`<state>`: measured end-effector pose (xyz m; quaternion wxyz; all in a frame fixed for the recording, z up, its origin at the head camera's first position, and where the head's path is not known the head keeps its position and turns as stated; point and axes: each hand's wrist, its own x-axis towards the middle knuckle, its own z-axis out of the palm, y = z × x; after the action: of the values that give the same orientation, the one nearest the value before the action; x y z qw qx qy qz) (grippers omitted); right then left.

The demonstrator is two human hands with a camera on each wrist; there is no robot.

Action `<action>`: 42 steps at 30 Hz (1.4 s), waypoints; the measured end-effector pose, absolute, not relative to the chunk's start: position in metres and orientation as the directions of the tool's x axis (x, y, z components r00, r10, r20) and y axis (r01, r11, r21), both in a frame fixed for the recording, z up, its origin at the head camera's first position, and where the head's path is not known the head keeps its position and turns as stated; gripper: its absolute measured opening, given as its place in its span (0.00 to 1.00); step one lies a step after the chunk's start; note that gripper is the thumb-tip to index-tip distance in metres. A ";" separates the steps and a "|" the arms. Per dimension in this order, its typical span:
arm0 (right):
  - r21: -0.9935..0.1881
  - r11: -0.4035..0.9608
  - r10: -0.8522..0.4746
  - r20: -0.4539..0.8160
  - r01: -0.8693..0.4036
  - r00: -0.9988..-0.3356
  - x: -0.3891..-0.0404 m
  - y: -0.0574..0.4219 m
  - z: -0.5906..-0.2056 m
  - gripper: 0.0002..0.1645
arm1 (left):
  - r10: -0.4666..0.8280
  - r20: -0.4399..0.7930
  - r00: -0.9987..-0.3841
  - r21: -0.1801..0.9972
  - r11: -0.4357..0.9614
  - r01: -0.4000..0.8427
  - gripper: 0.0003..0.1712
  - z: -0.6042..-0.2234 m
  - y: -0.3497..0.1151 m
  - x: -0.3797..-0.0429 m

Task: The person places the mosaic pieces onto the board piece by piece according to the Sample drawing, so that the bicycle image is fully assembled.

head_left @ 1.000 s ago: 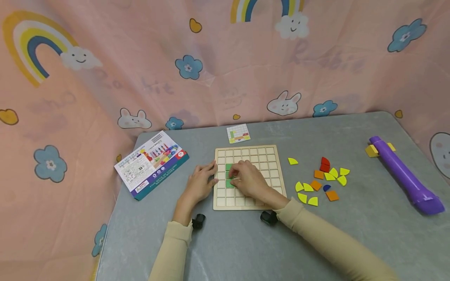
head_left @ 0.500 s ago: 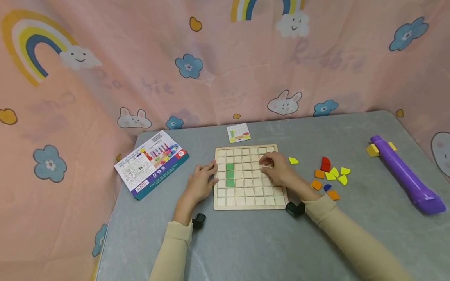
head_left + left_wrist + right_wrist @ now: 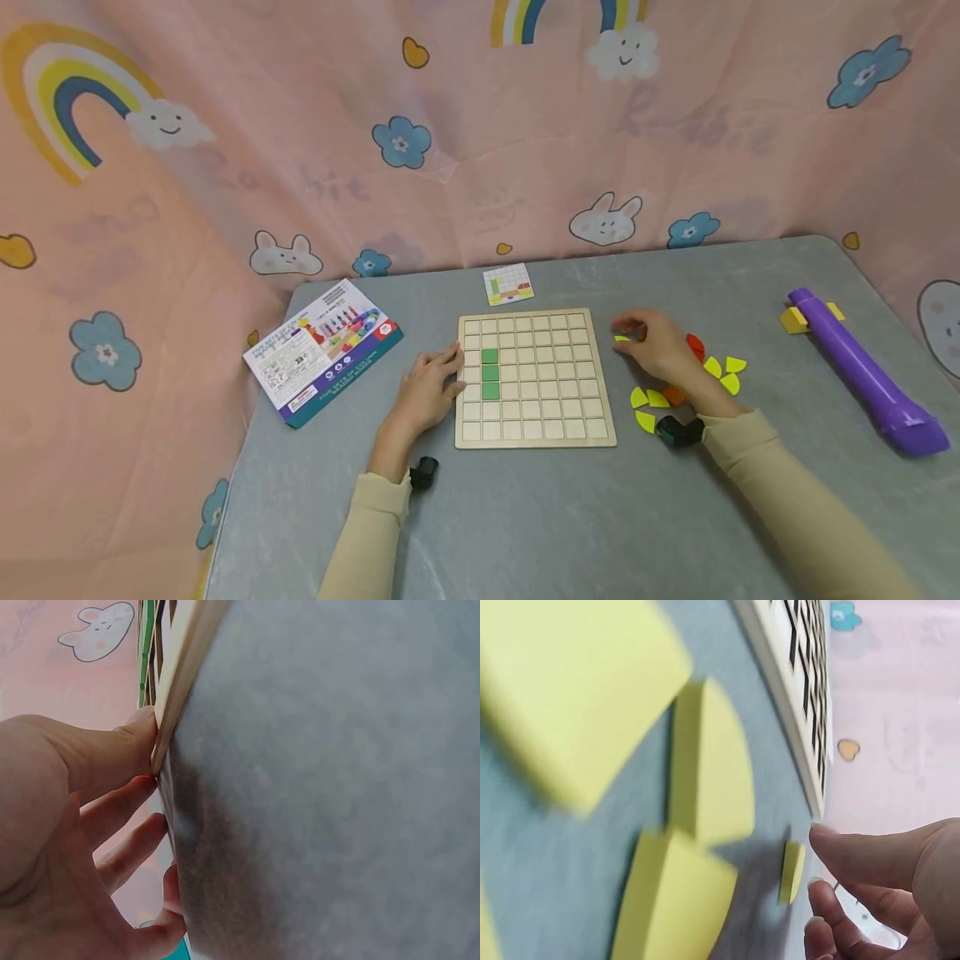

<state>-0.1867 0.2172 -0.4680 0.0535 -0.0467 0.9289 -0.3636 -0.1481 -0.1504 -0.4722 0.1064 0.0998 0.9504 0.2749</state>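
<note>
A wooden grid board (image 3: 536, 444) lies on the grey table, with three green squares (image 3: 490, 373) set one above another in a column at its left. My left hand (image 3: 427, 390) touches the board's left edge; in the left wrist view, the thumb and a fingertip rest against the wooden rim (image 3: 178, 690). Right of the board, my right hand (image 3: 656, 346) reaches over a lone yellow quarter-circle piece (image 3: 621, 338). In the right wrist view, thumb and fingers stand apart beside that yellow piece (image 3: 792, 871), with nothing gripped between them.
Several yellow quarter-circles (image 3: 645, 422), a red piece (image 3: 696, 346) and an orange one (image 3: 675, 395) lie under and around the right forearm, which hides others. A pattern card (image 3: 508, 285) lies behind the board. A box (image 3: 322, 350) sits left, a purple tube (image 3: 862, 371) right.
My right hand has left the green squares and moved right, off the board, to the lone yellow quarter-circle. All three green squares now show uncovered. My left hand stays at the board's edge.
</note>
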 end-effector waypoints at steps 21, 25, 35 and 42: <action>-0.640 0.768 -0.105 -0.103 -0.015 -0.989 -0.186 0.235 -0.473 0.17 | 0.244 -0.145 -0.959 0.527 0.839 0.134 0.34 -0.471 -0.149 -0.149; -0.639 0.769 -0.108 -0.089 -0.026 -0.990 -0.186 0.233 -0.474 0.15 | 0.249 -0.141 -0.958 0.529 0.837 0.139 0.34 -0.472 -0.149 -0.149; -0.658 0.750 -0.131 -0.046 -0.069 -0.990 -0.184 0.228 -0.471 0.10 | 0.252 -0.147 -0.957 0.535 0.833 0.137 0.34 -0.473 -0.150 -0.148; -0.662 0.743 -0.127 0.001 -0.096 -0.992 -0.186 0.216 -0.465 0.09 | 0.257 -0.137 -0.957 0.528 0.836 0.149 0.34 -0.473 -0.150 -0.148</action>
<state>-0.1862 0.2159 -0.4652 0.0221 -0.0596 0.9333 -0.3534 -0.1480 -0.1504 -0.4731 0.1017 0.1065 0.9527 0.2659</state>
